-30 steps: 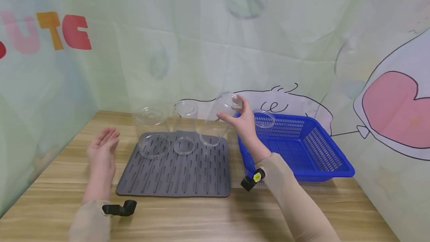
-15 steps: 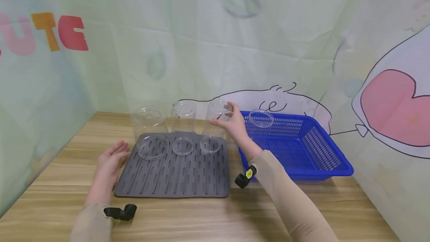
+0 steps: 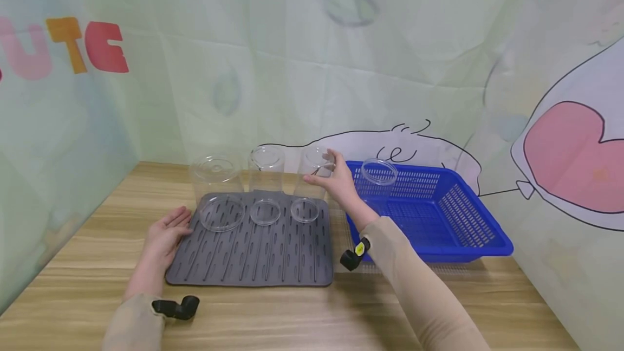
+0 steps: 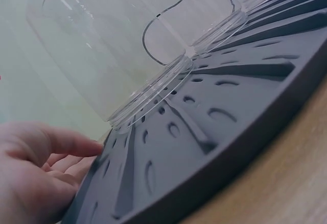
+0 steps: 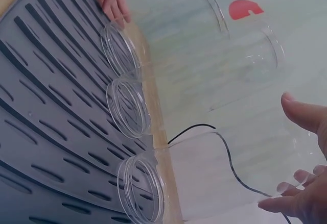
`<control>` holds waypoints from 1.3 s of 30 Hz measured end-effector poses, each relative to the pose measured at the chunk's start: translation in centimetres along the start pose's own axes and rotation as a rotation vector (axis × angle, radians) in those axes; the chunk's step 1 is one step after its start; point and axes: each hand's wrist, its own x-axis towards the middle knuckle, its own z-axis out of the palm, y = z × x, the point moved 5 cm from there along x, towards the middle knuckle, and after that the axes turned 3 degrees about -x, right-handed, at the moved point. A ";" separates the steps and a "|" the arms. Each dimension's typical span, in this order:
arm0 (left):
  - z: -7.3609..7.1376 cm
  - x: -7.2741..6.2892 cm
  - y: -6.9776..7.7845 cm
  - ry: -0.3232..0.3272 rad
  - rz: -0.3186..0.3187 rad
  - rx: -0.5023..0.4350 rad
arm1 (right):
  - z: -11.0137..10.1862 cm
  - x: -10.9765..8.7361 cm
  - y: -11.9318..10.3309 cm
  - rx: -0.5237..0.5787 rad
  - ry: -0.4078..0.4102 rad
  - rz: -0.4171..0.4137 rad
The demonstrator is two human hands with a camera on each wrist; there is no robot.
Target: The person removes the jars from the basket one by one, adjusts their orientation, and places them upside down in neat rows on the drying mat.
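Three clear glasses stand upside down in a row at the back of a grey ribbed drying mat [image 3: 248, 259]: a wide glass [image 3: 219, 194], a narrower middle glass [image 3: 266, 186] and a right glass [image 3: 308, 191]. My right hand [image 3: 340, 180] holds the right glass near its raised base, thumb on one side and fingers on the other; its rim meets the mat. The right wrist view shows this glass [image 5: 204, 178] between thumb and fingers. Beside the mat's left edge my left hand [image 3: 166, 234] lies with fingers extended, thumb near the wide glass [image 4: 112, 55], gripping nothing.
A blue perforated basket [image 3: 480, 226] stands right of the mat, with another clear glass [image 3: 379, 172] in its left part. The wooden table [image 3: 253, 318] extends in front. A printed curtain [image 3: 292, 91] hangs behind.
The right glass went from tilted to upright, rim down on the mat, the right hand moving slightly left and down with it. My left hand moved right and down to the mat's edge.
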 end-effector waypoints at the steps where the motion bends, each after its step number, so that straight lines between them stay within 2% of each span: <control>1: 0.0 0.0 0.0 0.003 -0.003 -0.003 | 0.0 0.0 0.0 0.001 -0.006 -0.001; 18: 0.1 -0.2 0.1 -0.005 -0.023 -0.012 | 0.2 -0.2 -0.2 0.008 -0.089 -0.047; 32: 0.0 -0.2 0.1 0.004 -0.017 -0.017 | 0.6 0.1 -0.4 -0.034 -0.105 -0.061; 39: 0.0 -0.2 0.2 0.000 -0.019 -0.023 | -0.1 -0.2 -1.0 -0.029 -0.108 -0.053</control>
